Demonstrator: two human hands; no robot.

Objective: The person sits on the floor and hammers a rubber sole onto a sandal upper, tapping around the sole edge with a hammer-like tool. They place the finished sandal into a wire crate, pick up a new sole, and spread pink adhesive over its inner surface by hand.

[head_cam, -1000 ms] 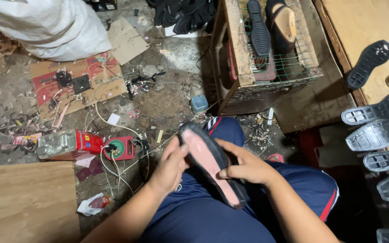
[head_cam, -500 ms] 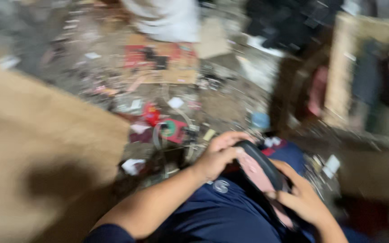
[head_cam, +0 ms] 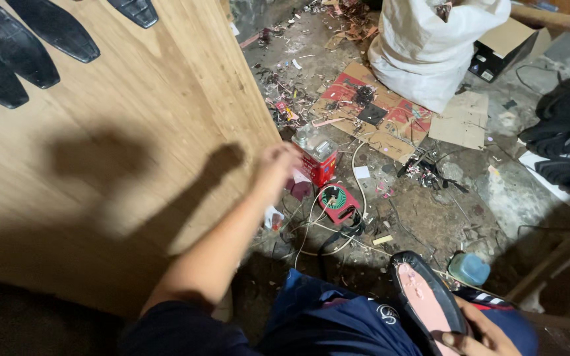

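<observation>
Four black rubber shoe soles (head_cam: 14, 53) lie on a pale plywood board (head_cam: 120, 132) at far left. The left hand (head_cam: 278, 161), blurred so its grip cannot be told, reaches towards a red rectangular can (head_cam: 318, 158) on the littered concrete floor (head_cam: 430, 211). The right hand (head_cam: 479, 333) grips one black shoe sole with pink lining (head_cam: 427, 303), resting on the lap.

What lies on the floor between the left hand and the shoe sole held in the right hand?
In the head view, between the left hand and the shoe sole lie a small red device with a green coil, tangled white and black cables and scattered scraps.
</observation>
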